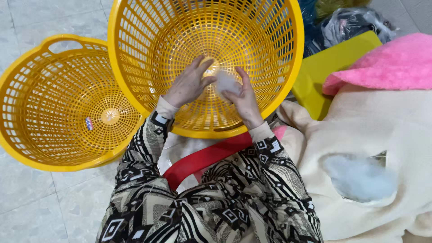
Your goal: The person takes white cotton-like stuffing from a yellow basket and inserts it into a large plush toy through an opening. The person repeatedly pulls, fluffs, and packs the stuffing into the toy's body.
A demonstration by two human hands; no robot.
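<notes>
— What are the hands doing?

— Both are inside the tilted yellow plastic lattice basket [204,58]; the left hand [188,83] and the right hand [244,100] each pinch an edge of a small tuft of white fibre stuffing [223,82], fingers closed on it, held just above the basket's floor; the sleeves carry a black-and-cream geometric print.

— How far along does it look?

— Early, I'd judge; that basket holds only the one tuft, and the second yellow lattice basket with a handle cut-out [63,105], lying on the pale tiled floor [27,207] to the left, has nothing in it; meanwhile the cream fleece cushion cover [373,135] at the right shows a torn opening with pale bluish-white filling [360,177] bulging out, so most of the stuffing seems left inside.

— Any labels or packages?

— A small red-and-blue sticker [89,123] sits on the inner wall of the left basket, beside its round centre disc; a clear plastic bag [355,22] of dark cloth lies at the top right, behind a yellow-green flat board [328,72] and a pink fluffy fabric [387,63]; a red band [207,157] crosses the lap.
</notes>
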